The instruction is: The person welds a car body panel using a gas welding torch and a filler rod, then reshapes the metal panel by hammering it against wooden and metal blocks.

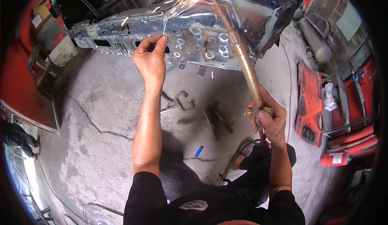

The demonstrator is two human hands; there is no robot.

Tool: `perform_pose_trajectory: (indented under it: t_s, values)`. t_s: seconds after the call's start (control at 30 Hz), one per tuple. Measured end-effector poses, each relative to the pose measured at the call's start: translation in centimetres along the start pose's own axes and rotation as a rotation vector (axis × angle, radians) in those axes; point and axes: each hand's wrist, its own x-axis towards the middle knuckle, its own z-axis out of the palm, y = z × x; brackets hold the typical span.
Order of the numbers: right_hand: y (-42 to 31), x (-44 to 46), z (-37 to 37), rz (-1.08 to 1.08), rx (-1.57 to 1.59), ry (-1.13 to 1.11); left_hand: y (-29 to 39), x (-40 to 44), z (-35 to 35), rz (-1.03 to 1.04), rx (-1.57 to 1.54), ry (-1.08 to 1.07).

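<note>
My left hand (151, 59) pinches a thin filler rod (165, 23) between thumb and fingertips. The rod runs up toward a bright flame with flying sparks. A brass gas torch (247, 65) is gripped low, near its valve knobs, by my right hand (271, 118). Its copper tip reaches up and left to the same bright spot on a bare metal car body panel (190, 27). Ring-shaped weld marks dot the panel's face. Glare hides the exact point where rod, flame and metal meet. Red and green hoses (231, 160) trail down from the torch.
On the concrete floor lie a C-shaped clamp (184, 100), dark metal pieces (212, 122) and a blue object (199, 151). To the right are a red panel (310, 104), a fire extinguisher (335, 158) and a gas cylinder (317, 43). Another person's leg (20, 138) shows at far left.
</note>
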Motion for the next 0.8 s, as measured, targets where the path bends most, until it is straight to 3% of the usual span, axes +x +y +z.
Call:
perform_pose_trajectory:
  t_s: [0.8]
  values:
    - [0.04, 0.13, -0.01, 0.0, -0.006, -0.001, -0.02, -0.03, -0.11, -0.032, 0.034, -0.01]
